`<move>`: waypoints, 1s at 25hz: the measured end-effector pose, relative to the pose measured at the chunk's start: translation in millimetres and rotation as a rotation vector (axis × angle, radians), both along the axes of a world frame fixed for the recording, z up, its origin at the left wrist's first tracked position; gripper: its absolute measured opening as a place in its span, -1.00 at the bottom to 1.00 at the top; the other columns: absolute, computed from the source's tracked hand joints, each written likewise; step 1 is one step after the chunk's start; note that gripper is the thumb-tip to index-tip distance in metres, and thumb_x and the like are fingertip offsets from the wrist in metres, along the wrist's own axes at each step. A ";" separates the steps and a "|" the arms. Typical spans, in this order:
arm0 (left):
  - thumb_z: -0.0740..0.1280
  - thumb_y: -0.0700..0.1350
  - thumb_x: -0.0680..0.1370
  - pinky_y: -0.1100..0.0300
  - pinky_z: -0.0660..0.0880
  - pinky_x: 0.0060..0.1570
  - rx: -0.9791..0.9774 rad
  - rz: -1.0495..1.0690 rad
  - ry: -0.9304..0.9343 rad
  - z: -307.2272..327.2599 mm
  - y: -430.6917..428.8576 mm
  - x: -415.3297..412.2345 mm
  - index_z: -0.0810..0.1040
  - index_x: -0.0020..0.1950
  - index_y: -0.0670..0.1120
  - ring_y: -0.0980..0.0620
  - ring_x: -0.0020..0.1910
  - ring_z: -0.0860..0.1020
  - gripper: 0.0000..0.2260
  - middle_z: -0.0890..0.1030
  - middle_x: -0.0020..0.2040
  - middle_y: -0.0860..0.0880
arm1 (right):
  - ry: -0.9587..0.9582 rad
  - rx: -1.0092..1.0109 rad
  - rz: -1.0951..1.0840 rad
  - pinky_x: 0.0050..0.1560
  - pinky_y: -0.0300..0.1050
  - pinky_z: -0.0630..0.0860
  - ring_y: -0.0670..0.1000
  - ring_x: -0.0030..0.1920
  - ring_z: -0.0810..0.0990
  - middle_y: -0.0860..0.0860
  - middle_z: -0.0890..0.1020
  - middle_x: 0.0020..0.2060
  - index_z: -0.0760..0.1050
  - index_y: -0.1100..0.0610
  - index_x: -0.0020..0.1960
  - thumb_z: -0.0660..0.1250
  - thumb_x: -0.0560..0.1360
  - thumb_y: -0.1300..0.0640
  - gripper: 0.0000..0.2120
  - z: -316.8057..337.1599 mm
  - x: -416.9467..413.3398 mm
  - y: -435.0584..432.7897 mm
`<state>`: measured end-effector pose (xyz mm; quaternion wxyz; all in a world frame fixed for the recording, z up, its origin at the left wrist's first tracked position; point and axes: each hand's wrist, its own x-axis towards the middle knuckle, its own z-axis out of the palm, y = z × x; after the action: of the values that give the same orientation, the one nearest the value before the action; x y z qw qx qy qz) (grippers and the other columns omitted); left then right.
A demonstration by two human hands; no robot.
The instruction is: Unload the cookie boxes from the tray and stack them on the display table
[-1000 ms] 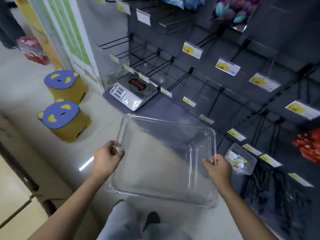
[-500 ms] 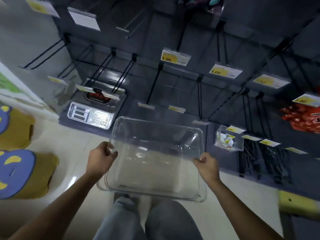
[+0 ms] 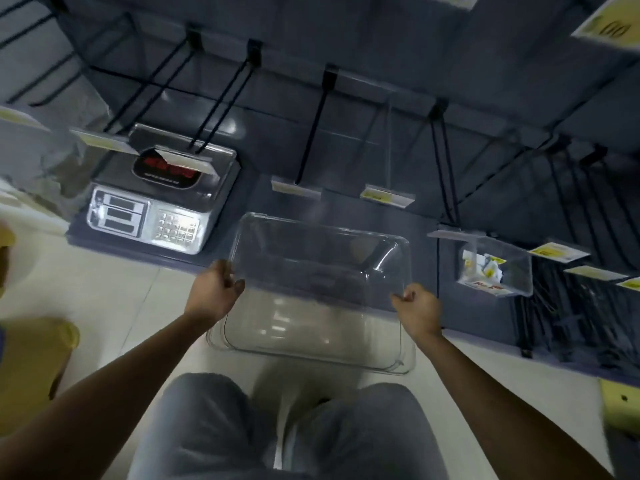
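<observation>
A pale, glossy tiled floor (image 3: 114, 306) runs beneath the person, meeting the low blue-grey base ledge (image 3: 180, 259) of a dark grey pegboard display wall (image 3: 346, 133). Black wire hooks (image 3: 308, 133) jut out from that wall, most of them bare, with white and yellow price tags (image 3: 387, 196) clipped at their ends. A silver electronic weighing scale with a red display and keypad (image 3: 159, 199) sits on the ledge at the left. To the right hangs a small clear plastic bin holding white and yellow paper scraps (image 3: 495, 271). A yellow rounded stool (image 3: 34, 355) stands on the floor at the far left, partly cut off. The person's grey trousers (image 3: 277, 434) fill the bottom of the view.

The left hand (image 3: 216, 289) is closed on the left rim of a clear, rectangular plastic tray with rounded corners (image 3: 318, 334), thumb over the edge. The right hand (image 3: 417, 308) is curled around the right rim in the same way. Both arms are bare.

The tray is held in the air in front of the person, above the floor and the knees, its far edge near the ledge. It is see-through and glossy, with light glints on its bottom, and nothing lies inside it.
</observation>
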<state>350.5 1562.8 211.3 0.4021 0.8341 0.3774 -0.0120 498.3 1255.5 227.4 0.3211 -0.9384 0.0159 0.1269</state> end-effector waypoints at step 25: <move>0.37 -0.09 0.48 0.08 0.38 -0.02 0.023 -0.185 -0.065 -261.9 31.4 215.8 0.47 0.06 -0.29 -0.26 0.11 0.52 -0.70 0.57 0.05 -0.29 | -0.001 -0.030 -0.128 -0.36 -0.22 0.32 0.06 -0.25 0.46 0.03 0.47 -0.38 0.35 0.11 -0.39 0.44 0.38 0.11 -0.69 -230.2 180.5 8.5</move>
<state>566.3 1594.2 -50.5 0.4014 0.8701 0.2855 -0.0177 678.8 1264.0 -2.8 0.3145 -0.9402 0.0776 0.1055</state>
